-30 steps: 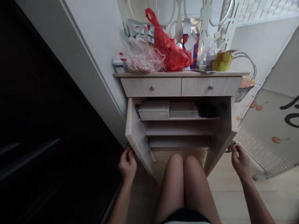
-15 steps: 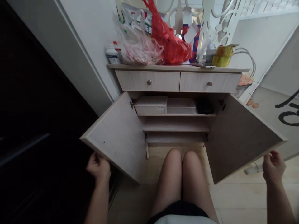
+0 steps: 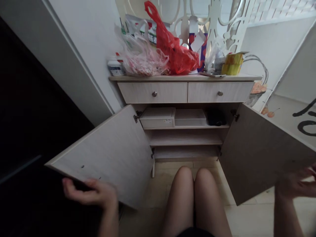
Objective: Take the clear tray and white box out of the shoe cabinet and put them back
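A pale wooden cabinet [image 3: 185, 77] stands in front of my knees with both lower doors swung wide. My left hand [image 3: 95, 194] is at the outer edge of the left door [image 3: 108, 154], fingers stretched and blurred, just off the panel. Near the lower corner of the right door [image 3: 261, 148], my right hand [image 3: 296, 184] hovers with spread, motion-smeared fingers. Neither hand holds anything. Inside, the top shelf [image 3: 185, 127] carries a white box [image 3: 158, 118], a flat grey box [image 3: 190, 117] and a dark object [image 3: 216, 118]. The lower shelves look bare.
On the cabinet top lie a red plastic bag [image 3: 175, 54], a pink-white bag [image 3: 143, 59], a small bottle [image 3: 114, 67], a phone [image 3: 212, 74] and a yellow container [image 3: 232, 64]. Two shut drawers [image 3: 185, 92] sit below. A dark door [image 3: 29, 131] is left, a decorated panel [image 3: 293, 112] right.
Both doors have swung from nearly edge-on to wide open. My hands have moved outward and come off the door knobs, fingers now spreading.
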Motion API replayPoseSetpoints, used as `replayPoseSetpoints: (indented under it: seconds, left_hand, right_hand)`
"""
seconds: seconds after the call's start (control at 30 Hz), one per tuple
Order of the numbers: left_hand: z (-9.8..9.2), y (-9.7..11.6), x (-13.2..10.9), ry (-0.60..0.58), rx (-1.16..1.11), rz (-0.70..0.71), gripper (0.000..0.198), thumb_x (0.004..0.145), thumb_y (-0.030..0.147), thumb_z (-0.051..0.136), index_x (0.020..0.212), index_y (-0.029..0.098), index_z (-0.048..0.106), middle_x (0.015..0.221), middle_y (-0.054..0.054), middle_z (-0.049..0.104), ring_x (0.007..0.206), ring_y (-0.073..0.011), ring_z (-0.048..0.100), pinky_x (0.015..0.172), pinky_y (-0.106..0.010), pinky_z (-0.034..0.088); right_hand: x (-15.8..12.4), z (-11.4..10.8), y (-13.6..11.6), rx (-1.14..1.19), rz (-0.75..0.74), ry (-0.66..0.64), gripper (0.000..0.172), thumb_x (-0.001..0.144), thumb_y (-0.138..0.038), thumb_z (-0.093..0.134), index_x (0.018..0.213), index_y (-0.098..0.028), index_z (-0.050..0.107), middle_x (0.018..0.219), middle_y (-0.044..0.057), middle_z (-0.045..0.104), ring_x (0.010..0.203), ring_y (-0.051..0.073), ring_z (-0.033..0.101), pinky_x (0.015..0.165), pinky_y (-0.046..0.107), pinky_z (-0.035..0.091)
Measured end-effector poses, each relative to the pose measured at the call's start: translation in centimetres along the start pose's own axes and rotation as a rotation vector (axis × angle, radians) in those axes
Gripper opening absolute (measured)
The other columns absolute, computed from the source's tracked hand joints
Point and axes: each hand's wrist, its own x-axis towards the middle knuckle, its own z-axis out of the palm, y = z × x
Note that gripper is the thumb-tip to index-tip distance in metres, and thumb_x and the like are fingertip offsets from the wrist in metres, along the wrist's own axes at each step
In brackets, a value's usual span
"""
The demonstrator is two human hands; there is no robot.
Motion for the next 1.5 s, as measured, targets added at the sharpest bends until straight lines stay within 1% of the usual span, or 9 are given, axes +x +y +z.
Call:
replayPoseSetpoints:
  seconds: [0.03, 0.13, 0.27, 0.37, 0.6, 0.83, 1.07, 1.23, 1.5]
  left_hand:
    - [1.3, 1.5, -0.6, 0.056, -0.021, 0.139, 0.04, 0.092, 0.044, 0.047, 0.131, 0.037, 0.049, 0.139, -0.002, 0.055, 0.133, -0.0284, 0.048, 0.113, -0.057, 0.039]
    - [7.8, 5.9, -2.7, -0.077, -0.217, 0.429, 0.024, 0.094, 0.035, 0.048, 0.112, 0.025, 0.061, 0.099, -0.006, 0.069, 0.099, -0.0243, 0.065, 0.091, -0.045, 0.054]
    - [18.9, 10.5, -5.4, -0.834, -0.2, 0.626, 0.028, 0.096, 0.037, 0.047, 0.098, 0.018, 0.068, 0.092, -0.01, 0.071, 0.092, -0.0226, 0.064, 0.087, -0.039, 0.048]
    - [25.8, 12.3, -6.9, -1.228, -0.062, 0.828, 0.025, 0.094, 0.029, 0.052, 0.107, 0.015, 0.068, 0.108, -0.014, 0.07, 0.102, -0.0267, 0.061, 0.087, -0.04, 0.043]
    - [33.1, 12.3, -9.1, -1.48, 0.198, 0.968, 0.022, 0.086, 0.01, 0.052, 0.083, 0.013, 0.074, 0.09, -0.019, 0.071, 0.114, -0.0322, 0.053, 0.096, -0.044, 0.032]
    - [34.5, 11.0, -9.6, -1.527, 0.174, 0.941, 0.021, 0.083, 0.008, 0.054, 0.078, 0.011, 0.074, 0.087, -0.02, 0.072, 0.115, -0.0314, 0.053, 0.099, -0.044, 0.029]
    - [33.5, 12.0, -9.6, -1.495, 0.111, 0.969, 0.024, 0.09, 0.012, 0.048, 0.088, 0.012, 0.072, 0.094, -0.018, 0.071, 0.111, -0.0304, 0.052, 0.093, -0.043, 0.032]
    - [28.7, 12.3, -9.2, -1.319, -0.037, 1.006, 0.026, 0.094, 0.014, 0.045, 0.097, 0.017, 0.071, 0.097, -0.014, 0.07, 0.105, -0.0284, 0.052, 0.085, -0.042, 0.035]
    - [16.8, 10.0, -9.6, -1.195, -0.238, 1.026, 0.025, 0.097, 0.025, 0.047, 0.101, 0.02, 0.071, 0.091, -0.009, 0.071, 0.098, -0.024, 0.055, 0.079, -0.039, 0.034]
  right_hand:
    - [-0.7, 1.4, -1.7, 0.076, -0.144, 0.054, 0.031, 0.093, -0.049, 0.044, 0.119, -0.037, 0.057, 0.114, 0.014, 0.058, 0.11, 0.037, 0.055, 0.096, 0.064, 0.04]
    - [-2.8, 7.8, -5.7, 0.214, -0.414, -0.405, 0.018, 0.092, -0.037, 0.055, 0.098, -0.025, 0.067, 0.091, 0.009, 0.066, 0.087, 0.026, 0.062, 0.084, 0.047, 0.049]
    - [-6.1, 19.1, -7.3, 0.147, -0.5, -0.865, 0.031, 0.097, -0.036, 0.045, 0.092, -0.018, 0.069, 0.094, 0.01, 0.068, 0.089, 0.022, 0.061, 0.084, 0.036, 0.046]
    - [-8.2, 25.8, -7.1, -0.059, -0.663, -1.2, 0.031, 0.097, -0.026, 0.043, 0.101, -0.015, 0.071, 0.103, 0.013, 0.068, 0.096, 0.022, 0.06, 0.085, 0.032, 0.044]
    - [-10.4, 31.8, -7.4, -0.472, -0.847, -1.523, 0.032, 0.097, -0.026, 0.048, 0.12, -0.017, 0.068, 0.123, 0.014, 0.065, 0.113, 0.024, 0.059, 0.087, 0.028, 0.046]
    - [-10.7, 32.9, -6.9, -0.571, -0.8, -1.528, 0.034, 0.097, -0.018, 0.042, 0.11, -0.013, 0.073, 0.109, 0.018, 0.07, 0.1, 0.024, 0.067, 0.082, 0.029, 0.048]
    - [-8.6, 30.7, -6.0, -0.594, -0.754, -1.486, 0.034, 0.099, -0.024, 0.04, 0.113, -0.017, 0.07, 0.111, 0.015, 0.069, 0.096, 0.02, 0.065, 0.074, 0.025, 0.046]
    - [-7.1, 25.3, -5.1, -0.455, -0.702, -1.371, 0.032, 0.099, -0.027, 0.041, 0.108, -0.018, 0.07, 0.105, 0.012, 0.068, 0.094, 0.02, 0.061, 0.067, 0.025, 0.04]
    - [-7.4, 13.0, -3.7, -0.17, -0.651, -1.288, 0.031, 0.099, -0.031, 0.043, 0.098, -0.021, 0.072, 0.092, 0.007, 0.069, 0.083, 0.018, 0.062, 0.066, 0.024, 0.04]
